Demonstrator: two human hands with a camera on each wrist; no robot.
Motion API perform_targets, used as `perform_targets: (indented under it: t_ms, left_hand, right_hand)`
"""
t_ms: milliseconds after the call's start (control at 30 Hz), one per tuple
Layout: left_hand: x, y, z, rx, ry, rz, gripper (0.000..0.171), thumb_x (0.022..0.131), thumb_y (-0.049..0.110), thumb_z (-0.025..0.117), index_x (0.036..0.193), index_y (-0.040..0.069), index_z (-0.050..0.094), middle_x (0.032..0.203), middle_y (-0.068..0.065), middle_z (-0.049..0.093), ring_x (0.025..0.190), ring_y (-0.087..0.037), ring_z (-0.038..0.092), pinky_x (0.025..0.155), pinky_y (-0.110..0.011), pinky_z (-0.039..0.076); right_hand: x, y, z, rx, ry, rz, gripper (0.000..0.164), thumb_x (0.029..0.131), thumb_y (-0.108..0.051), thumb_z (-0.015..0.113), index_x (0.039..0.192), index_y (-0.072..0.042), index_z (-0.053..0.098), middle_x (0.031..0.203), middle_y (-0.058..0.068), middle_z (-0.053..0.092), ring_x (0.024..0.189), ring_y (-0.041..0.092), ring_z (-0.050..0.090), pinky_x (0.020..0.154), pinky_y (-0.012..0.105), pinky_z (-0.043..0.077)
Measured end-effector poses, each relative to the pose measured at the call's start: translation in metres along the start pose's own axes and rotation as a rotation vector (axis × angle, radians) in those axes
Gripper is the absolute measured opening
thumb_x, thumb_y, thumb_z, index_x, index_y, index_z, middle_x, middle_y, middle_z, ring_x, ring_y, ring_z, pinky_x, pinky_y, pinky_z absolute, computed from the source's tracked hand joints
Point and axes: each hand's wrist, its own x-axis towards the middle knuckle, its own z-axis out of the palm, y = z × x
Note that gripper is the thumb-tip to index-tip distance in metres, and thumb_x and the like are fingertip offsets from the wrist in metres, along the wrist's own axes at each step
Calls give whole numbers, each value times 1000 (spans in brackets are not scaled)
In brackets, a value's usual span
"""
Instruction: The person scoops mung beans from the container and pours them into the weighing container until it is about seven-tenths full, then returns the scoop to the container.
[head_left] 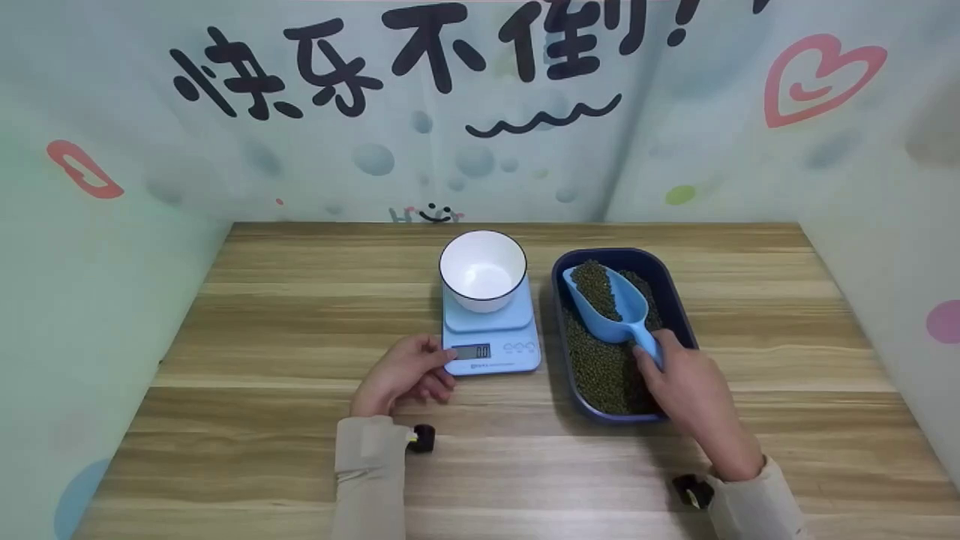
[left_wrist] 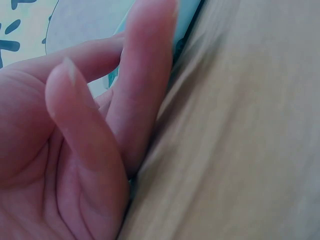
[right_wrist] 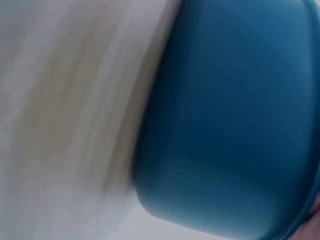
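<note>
A light-blue kitchen scale (head_left: 491, 351) reads 0.0 in the head view, with a white, dark-rimmed bowl (head_left: 484, 268) standing on its platform. At the scale's left front corner my left hand (head_left: 409, 373) holds the edge, thumb on top beside the display. Curled fingers (left_wrist: 145, 75) show close to the scale in the left wrist view. My right hand (head_left: 690, 386) grips the handle of a blue scoop (head_left: 600, 326). Green mung beans (head_left: 592, 289) fill part of the scoop, which is over the dark-blue tub (head_left: 682, 322). More mung beans lie in the tub.
The scale and tub stand side by side on a wood-grain table (head_left: 300, 300). A printed cloth backdrop (head_left: 337, 165) rises behind the table's far edge. In the right wrist view, the tub's outer wall (right_wrist: 230, 110) fills much of the picture.
</note>
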Motion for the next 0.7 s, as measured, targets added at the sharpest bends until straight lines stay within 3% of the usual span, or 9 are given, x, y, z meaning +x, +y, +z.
perform_targets:
  t_ms: [700]
  left_hand:
    - [-2,2,0,-24,-11,13,29,90,28,60,100,6,45,80,-16,68,57,-20,66,42,-23,43]
  right_hand:
    - [0,-1,0,-1,30,-19,32,94,-31,50,107,-2,54,59,4,45,50,20,44,44,31,33]
